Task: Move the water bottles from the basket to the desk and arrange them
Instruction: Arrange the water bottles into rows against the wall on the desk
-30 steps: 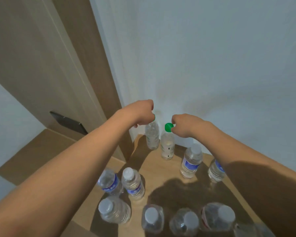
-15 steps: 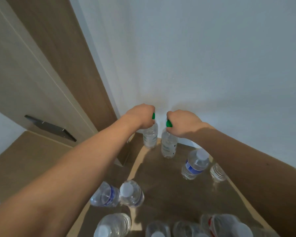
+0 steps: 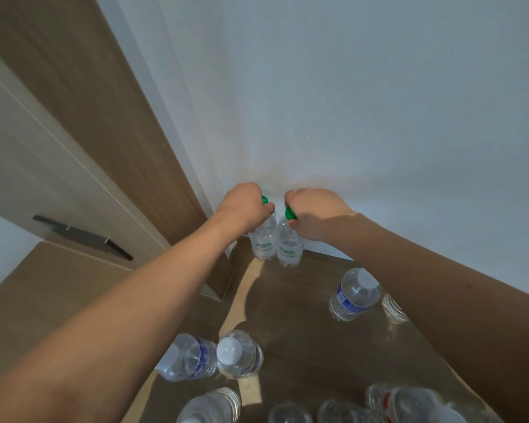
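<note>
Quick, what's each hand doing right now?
Left hand: grips the left green-capped bottle by its top.
Right hand: grips the right green-capped bottle.

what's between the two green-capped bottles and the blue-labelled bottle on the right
Head view: only bare wooden desk between the green-capped clear plastic bottles and the blue-labelled white-capped bottle.

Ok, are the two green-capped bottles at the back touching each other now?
Touching. In the head view the left green-capped bottle and the right green-capped bottle stand side by side against the wall with no gap showing between their labelled bodies.
</note>
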Tool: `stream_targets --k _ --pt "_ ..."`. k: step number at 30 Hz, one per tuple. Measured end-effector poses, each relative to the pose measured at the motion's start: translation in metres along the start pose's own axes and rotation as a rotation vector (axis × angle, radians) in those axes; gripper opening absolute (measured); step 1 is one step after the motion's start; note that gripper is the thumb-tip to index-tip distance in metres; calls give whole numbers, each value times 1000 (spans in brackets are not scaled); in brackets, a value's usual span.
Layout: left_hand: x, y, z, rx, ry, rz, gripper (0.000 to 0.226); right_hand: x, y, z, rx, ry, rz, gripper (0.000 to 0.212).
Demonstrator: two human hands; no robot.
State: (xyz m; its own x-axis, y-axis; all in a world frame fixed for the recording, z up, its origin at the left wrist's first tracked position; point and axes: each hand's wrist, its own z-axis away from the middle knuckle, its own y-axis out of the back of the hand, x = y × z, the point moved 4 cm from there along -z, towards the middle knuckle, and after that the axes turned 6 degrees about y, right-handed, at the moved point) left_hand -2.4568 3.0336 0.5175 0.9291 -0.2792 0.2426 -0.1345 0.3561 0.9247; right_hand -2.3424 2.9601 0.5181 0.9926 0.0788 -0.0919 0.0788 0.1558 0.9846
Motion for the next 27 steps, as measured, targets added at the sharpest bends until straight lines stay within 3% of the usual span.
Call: stream_targets --k 7,12,15,17,19,21,24,27 --pt "-6 -1 -3 -57 32 61 31 -3 -3 -7 16 3 9 25" --pt "-11 -9 -3 19 -2 66 28 -2 -8 -8 29 -34 -3 25" --pt "-16 -6 4 21 9 44 39 3 -7 9 21 -60 -101 39" --pt "-15 7 15 117 -15 -45 44 14 0 34 52 -80 -179 49" --pt "-8 23 34 277 -55 -59 42 33 13 67 100 -111 -191 44" --pt "11 31 57 334 -155 21 33 58 22 105 118 -176 -164 38" --pt "61 14 92 108 -331 109 21 99 25 161 47 -359 -137 42" --pt "104 -27 118 -72 -442 -84 42 115 11 198 -146 -492 -122 54"
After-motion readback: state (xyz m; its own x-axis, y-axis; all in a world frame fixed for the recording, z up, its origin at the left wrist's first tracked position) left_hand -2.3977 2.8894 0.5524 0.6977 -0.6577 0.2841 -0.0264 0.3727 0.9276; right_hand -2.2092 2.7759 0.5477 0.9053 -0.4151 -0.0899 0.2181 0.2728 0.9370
